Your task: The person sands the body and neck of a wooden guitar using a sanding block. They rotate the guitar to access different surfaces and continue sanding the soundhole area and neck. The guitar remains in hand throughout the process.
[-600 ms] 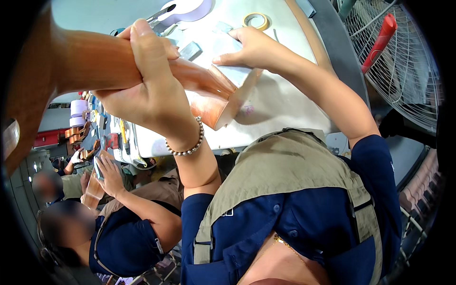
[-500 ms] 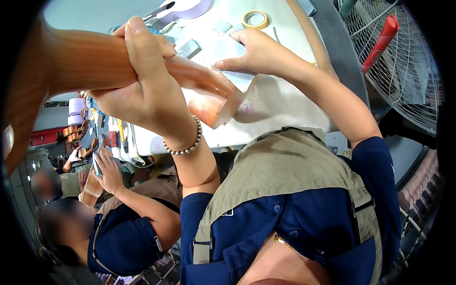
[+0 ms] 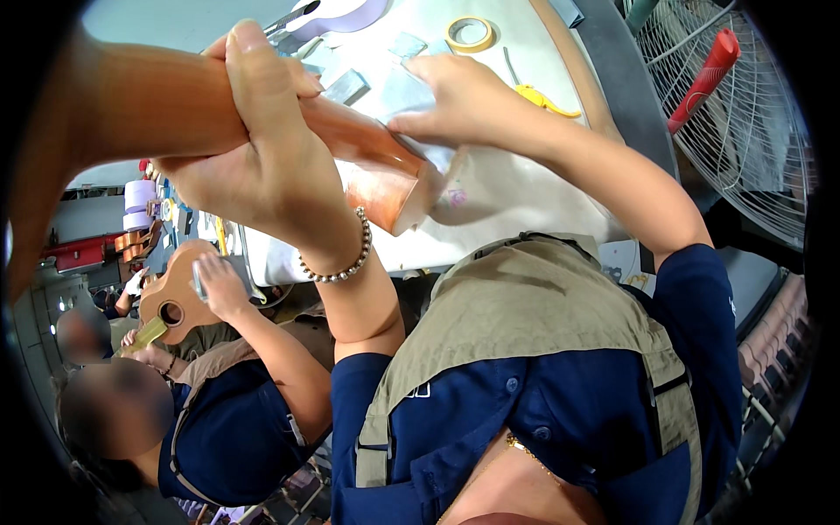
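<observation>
The surface (image 3: 525, 188) is busy past the wood. A yellow roll of tape (image 3: 470, 33) sits at the far side, a grey block (image 3: 347, 86) lies near the left hand (image 3: 267, 153), and a light purple guitar body (image 3: 337, 19) is at the top, cut off by the picture's edge. A yellow tool (image 3: 544, 101) lies just past the right forearm, which hides part of it. A big wire fan (image 3: 744, 131) with a red handle (image 3: 707, 80) stands off to the right. On the left, another person holds a small wooden guitar (image 3: 184, 289).

The brown wooden piece (image 3: 171, 105) comes in from the left, held up over the near side of the surface. The left hand is wrapped around it and hides its middle. Its left part fades into the dark rim. The right hand (image 3: 464, 101), thumb and fingers wide apart, holds a pale grey sheet (image 3: 404, 93) by the wood's far end. The sheet is blurry and partly covered, so its shape is hard to see.
</observation>
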A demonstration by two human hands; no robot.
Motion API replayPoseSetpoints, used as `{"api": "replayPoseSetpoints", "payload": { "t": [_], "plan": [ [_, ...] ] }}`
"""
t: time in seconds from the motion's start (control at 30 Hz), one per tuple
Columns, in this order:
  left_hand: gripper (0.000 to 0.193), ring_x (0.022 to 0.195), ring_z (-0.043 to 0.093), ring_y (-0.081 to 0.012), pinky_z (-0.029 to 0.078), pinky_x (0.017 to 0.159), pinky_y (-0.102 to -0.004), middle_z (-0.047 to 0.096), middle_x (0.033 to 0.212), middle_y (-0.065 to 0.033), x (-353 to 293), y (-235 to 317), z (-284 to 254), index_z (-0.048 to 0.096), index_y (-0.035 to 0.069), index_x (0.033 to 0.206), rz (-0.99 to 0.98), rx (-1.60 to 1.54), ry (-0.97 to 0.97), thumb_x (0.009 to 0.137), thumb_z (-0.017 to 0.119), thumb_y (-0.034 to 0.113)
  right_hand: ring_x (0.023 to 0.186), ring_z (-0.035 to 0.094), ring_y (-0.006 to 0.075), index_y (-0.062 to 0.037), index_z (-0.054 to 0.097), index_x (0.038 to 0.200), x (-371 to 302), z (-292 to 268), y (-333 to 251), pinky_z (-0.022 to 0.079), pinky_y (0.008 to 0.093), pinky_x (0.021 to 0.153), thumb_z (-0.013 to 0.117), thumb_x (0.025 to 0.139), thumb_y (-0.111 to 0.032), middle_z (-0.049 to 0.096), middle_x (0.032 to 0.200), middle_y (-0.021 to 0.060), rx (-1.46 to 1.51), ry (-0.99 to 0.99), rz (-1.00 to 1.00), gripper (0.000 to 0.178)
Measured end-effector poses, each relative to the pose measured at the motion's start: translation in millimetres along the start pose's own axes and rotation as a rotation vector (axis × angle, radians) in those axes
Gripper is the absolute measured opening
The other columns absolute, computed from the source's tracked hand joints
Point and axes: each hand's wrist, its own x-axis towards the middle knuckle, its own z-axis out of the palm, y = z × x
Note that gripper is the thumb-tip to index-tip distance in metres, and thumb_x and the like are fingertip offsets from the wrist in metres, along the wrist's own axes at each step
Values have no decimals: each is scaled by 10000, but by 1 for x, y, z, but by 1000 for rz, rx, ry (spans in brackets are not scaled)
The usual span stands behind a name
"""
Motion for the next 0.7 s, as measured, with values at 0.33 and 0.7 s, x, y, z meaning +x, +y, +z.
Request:
{"api": "replayPoseSetpoints", "payload": {
  "t": [0.33,0.7],
  "plan": [
    [162,475,508,-139,452,475,-254,560,659,-107,-5,19,-12,504,-37,888,-44,38,60,778,619,-8,848,610,252,-36,619,990,-22,-27,-3,473,325,757,696,766,-226,587,1045,140,203,76,-54,304],
    [125,470,519,-144,450,458,-243,562,643,-99,-12,24,-14,542,-37,833,6,-5,107,760,641,-12,946,544,253,-123,582,1029,-68,-7,-28,506,319,672,745,630,-115,452,1268,59,-425,129,-309,431]
  ]
}}
